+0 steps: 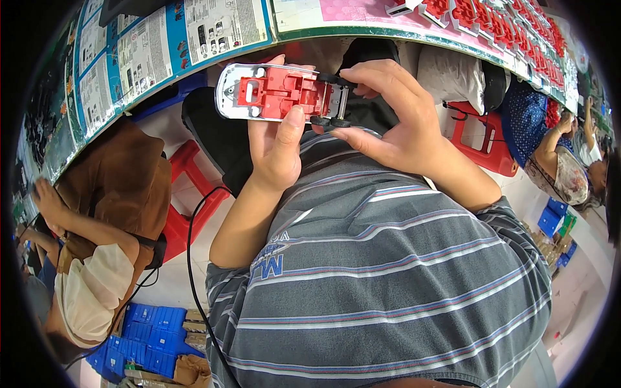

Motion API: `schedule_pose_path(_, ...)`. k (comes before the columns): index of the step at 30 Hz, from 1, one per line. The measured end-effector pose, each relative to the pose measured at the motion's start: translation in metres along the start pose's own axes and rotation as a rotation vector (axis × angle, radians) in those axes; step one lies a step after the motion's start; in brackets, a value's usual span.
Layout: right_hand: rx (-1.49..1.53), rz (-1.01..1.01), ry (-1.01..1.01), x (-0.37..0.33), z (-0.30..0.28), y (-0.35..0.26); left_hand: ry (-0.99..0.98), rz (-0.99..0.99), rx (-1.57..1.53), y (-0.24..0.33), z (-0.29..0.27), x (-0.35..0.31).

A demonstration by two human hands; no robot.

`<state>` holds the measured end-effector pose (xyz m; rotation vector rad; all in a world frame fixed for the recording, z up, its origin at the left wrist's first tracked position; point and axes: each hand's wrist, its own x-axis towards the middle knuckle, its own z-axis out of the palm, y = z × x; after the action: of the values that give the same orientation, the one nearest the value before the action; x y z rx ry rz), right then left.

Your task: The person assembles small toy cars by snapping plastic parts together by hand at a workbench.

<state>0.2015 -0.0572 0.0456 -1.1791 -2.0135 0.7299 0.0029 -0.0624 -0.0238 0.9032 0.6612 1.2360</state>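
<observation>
A toy car (275, 96) with a white body and a red inner part is held underside up in front of my chest. My left hand (278, 145) grips it from below, thumb pressed on its near edge and fingertips showing past the far edge. Black wheels on a thin metal axle (343, 102) sit at the car's right end. My right hand (401, 116) pinches around that end, index finger by the far wheel (330, 79) and thumb by the near wheel (339, 122). At the left end no wheels show.
Ahead runs a table edge (304, 32) with printed sheets (226, 32); rows of red and white parts (479, 19) stand at its right. Co-workers sit left and right by red stools (184, 194). Blue bins (155, 333) lie lower left. A black cable (189, 252) hangs beside me.
</observation>
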Motion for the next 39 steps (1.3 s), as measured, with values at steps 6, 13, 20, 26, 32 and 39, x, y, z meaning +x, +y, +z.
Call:
schedule_pose_path(6, -0.006, -0.008, 0.003, 0.000, 0.001, 0.001, -0.004, -0.004, -0.007, 0.000, -0.001, 0.000)
schedule_pose_path(13, 0.012, -0.010, 0.011, -0.001, 0.002, 0.002, 0.018, -0.026, -0.017, 0.000, 0.002, -0.001)
schedule_pose_path(20, 0.002, 0.005, 0.013, -0.003, 0.002, 0.002, 0.013, -0.040, -0.019, -0.002, 0.001, 0.000)
schedule_pose_path(26, -0.039, -0.023, 0.106, 0.002, -0.007, 0.005, 0.016, -0.064, -0.012, -0.001, -0.001, 0.001)
schedule_pose_path(32, -0.050, -0.041, 0.100, 0.033, -0.006, -0.004, -0.079, -0.135, -0.014, -0.009, -0.002, -0.001)
schedule_pose_path(39, -0.100, -0.043, -0.014, 0.056, 0.025, -0.014, -0.204, 0.045, 0.197, -0.026, -0.006, -0.012)
